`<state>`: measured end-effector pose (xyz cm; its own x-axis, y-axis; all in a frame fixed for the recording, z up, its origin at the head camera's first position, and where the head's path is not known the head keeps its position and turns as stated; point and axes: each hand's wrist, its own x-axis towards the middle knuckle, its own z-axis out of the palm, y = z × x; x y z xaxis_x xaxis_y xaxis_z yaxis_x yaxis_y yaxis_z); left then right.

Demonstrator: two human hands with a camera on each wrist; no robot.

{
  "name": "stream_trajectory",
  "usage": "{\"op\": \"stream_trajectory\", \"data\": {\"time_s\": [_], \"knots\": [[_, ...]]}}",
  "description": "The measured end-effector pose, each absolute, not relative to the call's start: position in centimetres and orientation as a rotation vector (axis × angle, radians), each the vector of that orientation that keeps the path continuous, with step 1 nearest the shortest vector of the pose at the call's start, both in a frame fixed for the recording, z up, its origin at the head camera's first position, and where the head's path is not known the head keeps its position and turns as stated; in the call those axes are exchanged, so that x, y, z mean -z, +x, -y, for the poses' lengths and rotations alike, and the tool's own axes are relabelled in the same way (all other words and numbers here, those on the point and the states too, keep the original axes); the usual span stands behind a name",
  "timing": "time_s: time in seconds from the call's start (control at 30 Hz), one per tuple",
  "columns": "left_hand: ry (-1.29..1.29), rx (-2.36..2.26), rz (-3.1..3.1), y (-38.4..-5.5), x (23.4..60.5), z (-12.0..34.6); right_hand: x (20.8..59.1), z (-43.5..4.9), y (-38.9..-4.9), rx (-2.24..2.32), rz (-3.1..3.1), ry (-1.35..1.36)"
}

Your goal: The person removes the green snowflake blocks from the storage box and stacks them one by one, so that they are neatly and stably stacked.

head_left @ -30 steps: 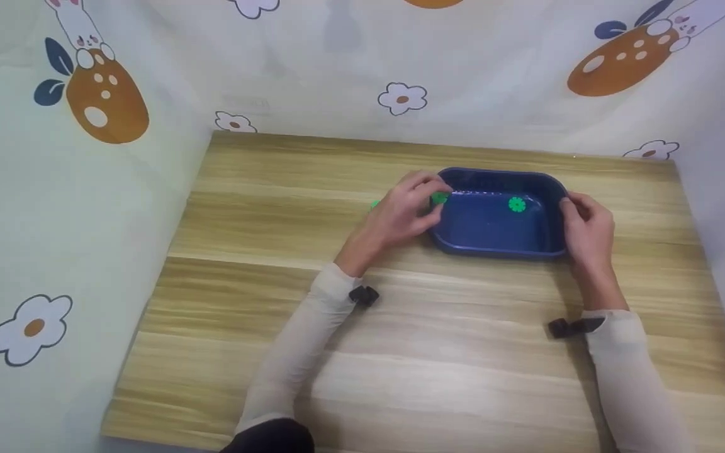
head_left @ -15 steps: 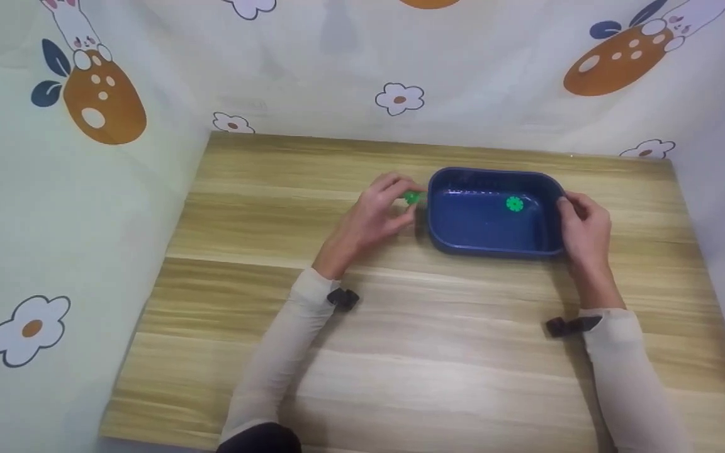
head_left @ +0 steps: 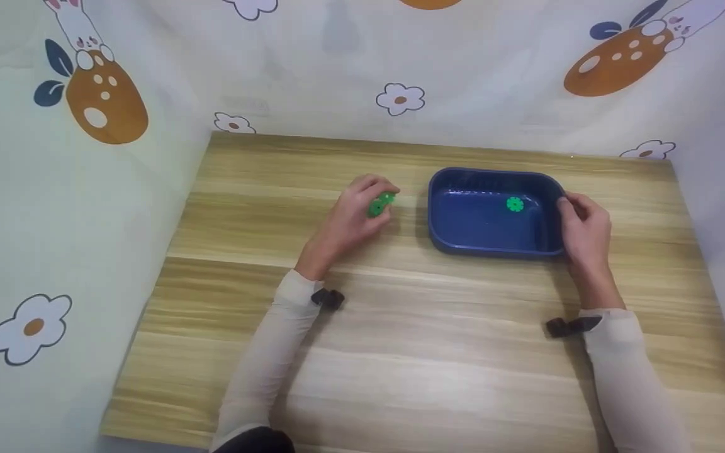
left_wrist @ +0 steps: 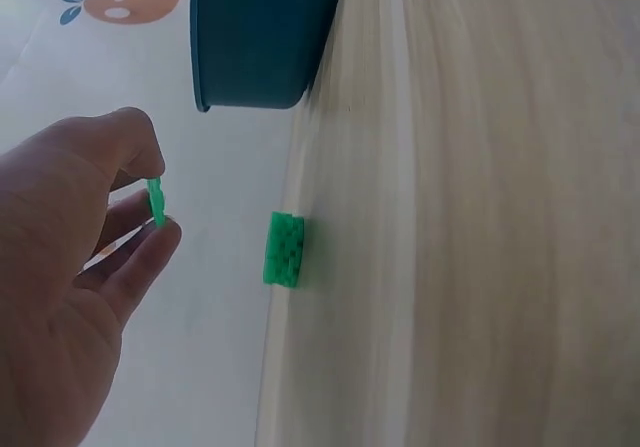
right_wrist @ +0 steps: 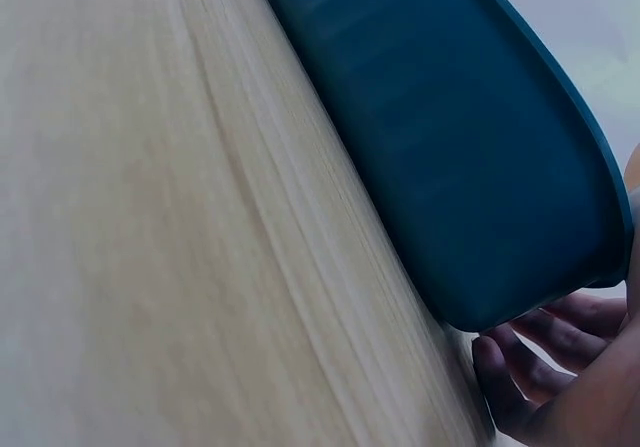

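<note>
My left hand (head_left: 348, 217) pinches a green flower-shaped plastic disc (left_wrist: 156, 202) between thumb and fingers, left of the blue box. Under that hand a short stack of green discs (left_wrist: 284, 250) stands on the table, apart from the held disc in the left wrist view. One more green disc (head_left: 515, 204) lies inside the dark blue rectangular box (head_left: 488, 253), toward its right side. My right hand (head_left: 588, 229) grips the box's right end, thumb at the rim and fingers along the outer wall.
The wood-grain table (head_left: 413, 352) reaches back to a wall (head_left: 488, 94) covered with printed cloth. A side wall (head_left: 41, 226) borders it on the left. Small black cameras (head_left: 328, 299) sit on both wrists.
My left hand has drawn back leftward from the box's left rim to above the green stack, still pinching a green disc. The box, the disc inside and my right hand stay put.
</note>
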<state>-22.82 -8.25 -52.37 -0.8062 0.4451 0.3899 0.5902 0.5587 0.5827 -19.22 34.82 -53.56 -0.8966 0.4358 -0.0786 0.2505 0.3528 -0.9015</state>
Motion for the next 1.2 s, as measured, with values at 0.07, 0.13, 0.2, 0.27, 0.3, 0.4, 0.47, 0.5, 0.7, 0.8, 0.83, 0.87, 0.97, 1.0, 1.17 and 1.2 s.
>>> {"op": "stream_trajectory", "data": {"time_s": [0.07,0.13,0.2,0.27,0.3,0.4,0.47,0.5,0.7,0.8,0.83,0.87,0.97,1.0,1.17,1.2], "knots": [[-0.855,1.07,2.618,-22.9,52.5,8.5,53.5,-34.9,-19.2,-1.579,2.443,-0.63],[-0.843,1.067,2.643,-23.0,52.6,8.8,53.6,-34.9,-19.3,-1.586,2.446,-0.633],[-0.831,1.064,2.669,-23.1,52.7,8.9,53.5,-34.9,-19.2,-1.576,2.449,-0.632],[-0.823,1.053,2.695,-23.2,52.9,9.1,53.6,-35.0,-19.2,-1.577,2.444,-0.632],[-0.823,1.044,2.708,-23.2,53.0,9.2,53.5,-35.0,-19.2,-1.573,2.442,-0.632],[-0.824,1.016,2.744,-23.3,53.2,9.3,53.5,-34.9,-19.2,-1.572,2.44,-0.634],[-0.824,1.0,2.768,-23.4,53.3,9.4,53.5,-35.0,-19.2,-1.581,2.441,-0.639],[-0.826,0.992,2.78,-23.4,53.4,9.5,53.5,-34.9,-19.2,-1.58,2.445,-0.64],[-0.837,0.943,2.843,-23.4,53.5,9.6,53.5,-34.9,-19.2,-1.576,2.453,-0.645],[-0.833,0.925,2.857,-23.5,53.6,9.7,53.5,-34.8,-19.3,-1.57,2.453,-0.644],[-0.834,0.92,2.86,-23.5,53.7,9.7,53.5,-34.8,-19.3,-1.567,2.456,-0.645],[-0.835,0.917,2.862,-23.5,53.7,9.8,53.5,-34.8,-19.3,-1.566,2.458,-0.649],[-0.847,0.918,2.864,-23.6,53.8,9.8,53.6,-34.9,-19.3,-1.563,2.466,-0.651],[-0.85,0.919,2.865,-23.7,53.9,9.8,53.6,-34.9,-19.4,-1.564,2.468,-0.653],[-0.858,0.915,2.87,-23.7,53.9,9.8,53.6,-34.9,-19.3,-1.564,2.468,-0.657],[-0.861,0.913,2.87,-23.7,53.9,9.7,53.6,-34.9,-19.3,-1.566,2.469,-0.658]]}}
